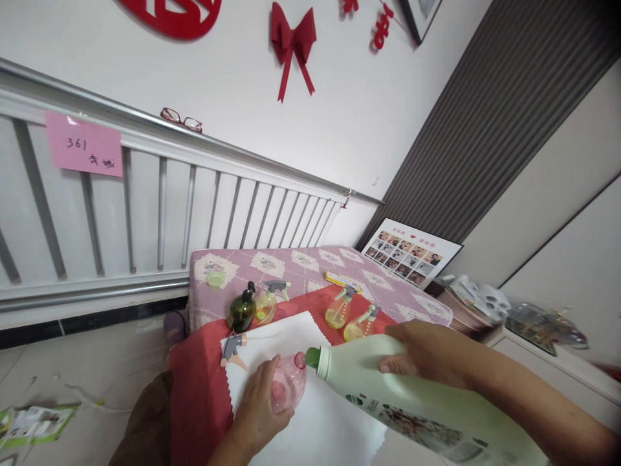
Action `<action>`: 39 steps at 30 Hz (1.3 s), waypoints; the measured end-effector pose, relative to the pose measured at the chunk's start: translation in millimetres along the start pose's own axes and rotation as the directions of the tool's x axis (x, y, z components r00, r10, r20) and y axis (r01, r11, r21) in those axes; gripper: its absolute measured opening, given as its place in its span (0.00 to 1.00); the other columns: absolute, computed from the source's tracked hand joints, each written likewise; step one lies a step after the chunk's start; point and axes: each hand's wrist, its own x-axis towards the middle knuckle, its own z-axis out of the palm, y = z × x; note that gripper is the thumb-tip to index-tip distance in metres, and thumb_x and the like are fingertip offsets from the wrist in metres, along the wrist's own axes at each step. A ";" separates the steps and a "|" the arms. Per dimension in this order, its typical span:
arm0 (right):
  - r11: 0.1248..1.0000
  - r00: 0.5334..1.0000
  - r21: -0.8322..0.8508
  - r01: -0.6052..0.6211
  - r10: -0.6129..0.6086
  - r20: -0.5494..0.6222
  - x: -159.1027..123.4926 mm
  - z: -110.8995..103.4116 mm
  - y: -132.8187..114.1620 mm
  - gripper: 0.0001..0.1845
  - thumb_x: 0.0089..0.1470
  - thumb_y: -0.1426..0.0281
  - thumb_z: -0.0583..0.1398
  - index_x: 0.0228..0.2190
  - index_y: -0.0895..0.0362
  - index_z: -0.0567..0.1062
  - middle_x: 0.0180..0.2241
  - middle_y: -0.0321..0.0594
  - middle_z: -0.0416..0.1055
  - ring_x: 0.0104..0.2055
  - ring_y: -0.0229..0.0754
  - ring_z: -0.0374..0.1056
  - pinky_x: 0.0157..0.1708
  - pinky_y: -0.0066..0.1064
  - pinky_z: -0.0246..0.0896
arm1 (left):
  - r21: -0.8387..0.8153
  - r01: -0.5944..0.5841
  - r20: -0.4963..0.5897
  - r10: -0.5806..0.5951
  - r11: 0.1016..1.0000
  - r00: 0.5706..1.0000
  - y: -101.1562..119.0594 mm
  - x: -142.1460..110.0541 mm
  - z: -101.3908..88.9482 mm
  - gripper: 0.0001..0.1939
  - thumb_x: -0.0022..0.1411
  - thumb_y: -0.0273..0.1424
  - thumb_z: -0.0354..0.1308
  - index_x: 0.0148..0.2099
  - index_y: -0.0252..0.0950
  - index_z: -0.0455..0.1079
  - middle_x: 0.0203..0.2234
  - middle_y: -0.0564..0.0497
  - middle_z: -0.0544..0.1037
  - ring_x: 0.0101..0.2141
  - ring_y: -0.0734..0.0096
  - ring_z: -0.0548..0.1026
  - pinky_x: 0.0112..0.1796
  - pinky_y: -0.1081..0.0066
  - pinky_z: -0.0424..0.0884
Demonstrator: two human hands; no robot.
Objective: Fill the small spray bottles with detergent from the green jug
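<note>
My left hand (262,404) is wrapped round a clear pink spray bottle (290,382) with no top on it, tilted to the right above a white cloth (320,421). In my right hand (417,353) is a large pale green jug (436,408), tipped over to the left. The jug's green spout (313,357) meets or nearly meets the pink bottle's mouth; whether liquid is flowing I cannot tell. A grey and peach spray head (233,349) lies on the cloth's left edge. The light green cap (216,279) sits at the table's far left corner.
Behind the cloth stand a dark green pump bottle (241,310) and several spray bottles with yellow liquid, one (265,307) beside it. A yellow box (342,281) lies on the patterned tablecloth (305,260). A white railing (213,200) runs behind.
</note>
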 end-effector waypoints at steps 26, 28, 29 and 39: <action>1.000 1.000 -0.003 0.000 -0.001 -0.011 2.5 2.9 4.3 0.17 0.51 0.52 0.60 0.32 0.53 0.75 0.36 0.47 0.80 0.39 0.58 0.75 0.34 0.40 0.60 | -0.009 -0.002 -0.023 0.002 1.000 1.000 0.6 0.2 -0.7 0.48 0.42 0.33 0.60 0.68 0.36 0.53 0.65 0.41 0.66 0.64 0.51 0.63 0.65 0.56 0.60; 1.000 1.000 -0.001 -0.008 0.008 -0.010 2.8 2.7 4.4 0.17 0.51 0.52 0.60 0.32 0.53 0.76 0.36 0.47 0.80 0.39 0.58 0.75 0.34 0.40 0.60 | -0.010 -0.004 -0.014 0.003 1.000 1.000 0.5 -0.2 -0.6 0.48 0.43 0.34 0.60 0.68 0.36 0.53 0.65 0.40 0.66 0.64 0.52 0.63 0.65 0.56 0.60; 1.000 1.000 0.000 -0.012 0.012 -0.014 2.8 2.7 4.5 0.17 0.51 0.52 0.60 0.31 0.53 0.76 0.36 0.47 0.80 0.39 0.58 0.75 0.34 0.40 0.60 | -0.010 -0.005 -0.012 0.004 1.000 1.000 0.4 -0.3 -0.6 0.48 0.43 0.34 0.59 0.68 0.36 0.53 0.64 0.41 0.66 0.64 0.52 0.64 0.65 0.56 0.60; 1.000 1.000 -0.005 -0.003 0.003 -0.014 1.8 2.7 3.7 0.18 0.51 0.52 0.60 0.32 0.54 0.76 0.36 0.48 0.80 0.39 0.59 0.75 0.34 0.40 0.61 | -0.020 -0.016 -0.010 0.016 1.000 1.000 1.3 0.2 -2.2 0.48 0.44 0.33 0.59 0.68 0.38 0.52 0.65 0.41 0.65 0.64 0.51 0.63 0.65 0.54 0.60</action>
